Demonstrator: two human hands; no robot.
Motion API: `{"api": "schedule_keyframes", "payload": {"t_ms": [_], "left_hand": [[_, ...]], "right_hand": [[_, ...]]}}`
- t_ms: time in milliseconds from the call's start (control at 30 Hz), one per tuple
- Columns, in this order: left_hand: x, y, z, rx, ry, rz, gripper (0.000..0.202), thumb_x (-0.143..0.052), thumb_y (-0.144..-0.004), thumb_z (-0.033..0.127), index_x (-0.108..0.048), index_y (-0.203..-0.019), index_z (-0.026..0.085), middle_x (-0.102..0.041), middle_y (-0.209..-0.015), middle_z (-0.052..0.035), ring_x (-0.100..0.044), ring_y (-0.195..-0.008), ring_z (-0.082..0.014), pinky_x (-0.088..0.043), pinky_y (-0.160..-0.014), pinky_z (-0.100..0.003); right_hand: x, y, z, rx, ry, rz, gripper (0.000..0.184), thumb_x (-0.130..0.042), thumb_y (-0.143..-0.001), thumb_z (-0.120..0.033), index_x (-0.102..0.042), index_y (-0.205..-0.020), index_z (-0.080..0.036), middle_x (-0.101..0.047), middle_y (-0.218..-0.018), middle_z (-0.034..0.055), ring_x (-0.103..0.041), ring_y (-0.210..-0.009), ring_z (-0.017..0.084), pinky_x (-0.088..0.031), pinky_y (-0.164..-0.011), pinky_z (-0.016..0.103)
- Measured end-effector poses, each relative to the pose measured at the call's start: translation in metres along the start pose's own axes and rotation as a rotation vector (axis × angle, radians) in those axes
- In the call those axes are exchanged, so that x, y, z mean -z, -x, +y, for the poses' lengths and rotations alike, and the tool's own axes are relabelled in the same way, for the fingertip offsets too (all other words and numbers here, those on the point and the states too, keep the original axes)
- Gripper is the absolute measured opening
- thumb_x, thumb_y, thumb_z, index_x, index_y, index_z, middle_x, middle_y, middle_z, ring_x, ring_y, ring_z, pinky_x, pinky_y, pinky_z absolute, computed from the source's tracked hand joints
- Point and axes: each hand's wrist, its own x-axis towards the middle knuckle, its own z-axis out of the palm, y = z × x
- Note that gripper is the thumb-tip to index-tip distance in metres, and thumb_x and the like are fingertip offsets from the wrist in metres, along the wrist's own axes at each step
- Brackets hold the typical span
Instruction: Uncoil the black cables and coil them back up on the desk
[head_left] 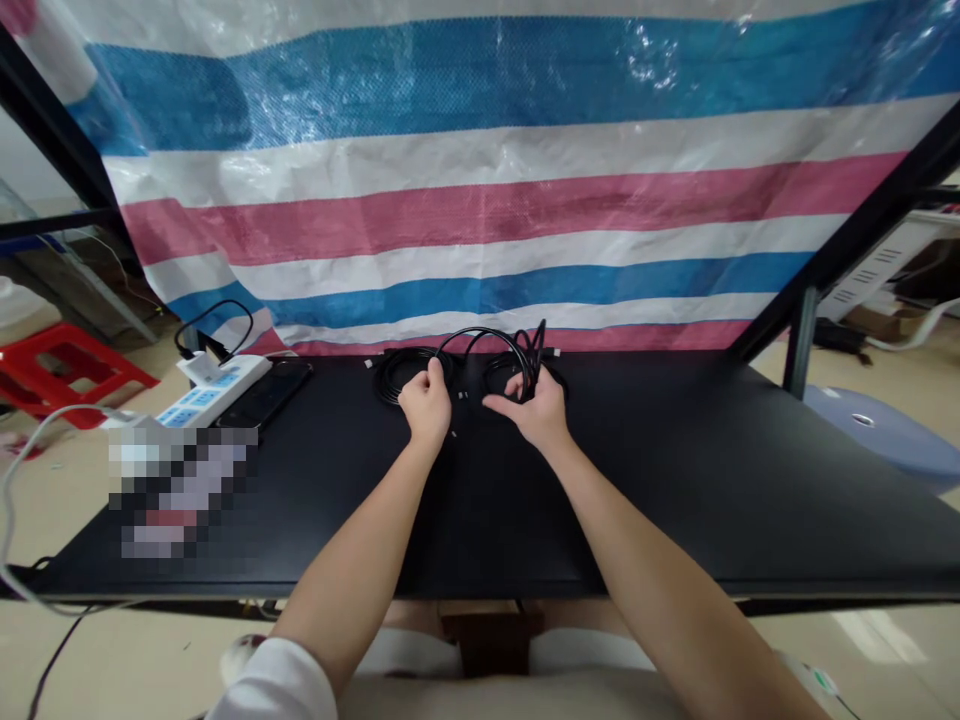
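A black cable (491,331) arches between my two hands above the black tabletop. My left hand (426,402) is closed, thumb on top, pinching one stretch of it. In my right hand (538,408) several gathered loops of the same cable stand up, held at the base of the thumb and palm. Behind my left hand lies a coiled black cable (384,385) on the table. Another black coil (491,375) lies behind my right hand, partly hidden by it. Small light connector ends show around the coils.
At the table's left stand a white power strip (225,385) with a plugged-in charger (201,368) and a dark phone (270,393). A blurred-out item lies nearer. A striped plastic sheet (480,220) hangs behind the table. A red stool (67,360) is on the floor at left.
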Motion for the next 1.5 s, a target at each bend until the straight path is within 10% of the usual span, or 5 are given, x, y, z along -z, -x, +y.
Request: {"api": "schedule_keyframes", "payload": {"t_ms": [167,433,667,1033,1500], "left_hand": [[0.001,-0.001,0.006,0.198,0.096,-0.36,0.034,-0.047,-0.085,0.04,-0.049,-0.056,0.021,-0.034,-0.032,0.0054,-0.038,-0.03,-0.0127,-0.027,-0.038,-0.024],[0.009,-0.003,0.004,0.296,0.114,-0.761,0.031,-0.069,-0.07,0.044,-0.062,-0.084,0.017,-0.063,-0.056,-0.0027,-0.054,-0.042,-0.0161,-0.032,-0.037,-0.023],[0.014,-0.012,-0.002,0.332,0.699,-0.948,0.046,-0.078,-0.058,0.043,-0.065,-0.094,0.017,-0.072,-0.091,-0.0087,-0.068,-0.083,-0.0219,-0.051,-0.069,-0.029],[0.015,-0.018,-0.004,0.436,0.729,-0.946,0.058,-0.044,-0.083,0.068,-0.064,-0.102,0.017,-0.072,-0.093,-0.0116,-0.069,-0.08,-0.0229,-0.054,-0.062,-0.03],[0.001,-0.005,0.002,0.432,0.682,-0.709,0.041,-0.073,-0.075,0.043,-0.044,-0.062,0.018,-0.04,-0.047,0.0087,-0.045,-0.04,-0.0063,-0.048,-0.047,-0.021]], "right_hand": [[0.002,-0.005,-0.003,-0.128,-0.219,0.173,0.053,-0.07,-0.06,-0.065,-0.037,-0.054,-0.025,-0.033,-0.037,-0.0102,-0.031,-0.035,0.007,-0.026,-0.037,0.023],[0.016,-0.003,-0.015,-0.322,-0.616,-0.348,0.07,-0.077,-0.056,-0.064,-0.023,-0.045,-0.022,-0.02,-0.033,-0.0105,-0.022,-0.033,0.005,-0.023,-0.036,0.021],[0.016,-0.005,-0.01,-0.303,-0.607,-0.296,0.066,-0.08,-0.058,-0.056,-0.025,-0.046,-0.021,-0.023,-0.033,-0.0101,-0.023,-0.033,0.004,-0.022,-0.037,0.021],[0.009,-0.004,-0.011,-0.33,-0.528,-0.144,0.061,-0.084,-0.051,-0.053,-0.031,-0.049,-0.022,-0.026,-0.033,-0.0119,-0.026,-0.031,0.003,-0.024,-0.034,0.02],[0.0,-0.001,0.002,-0.255,-0.192,0.029,0.04,-0.072,-0.06,-0.054,-0.047,-0.057,-0.023,-0.044,-0.039,-0.0072,-0.04,-0.036,0.009,-0.033,-0.04,0.023]]}}
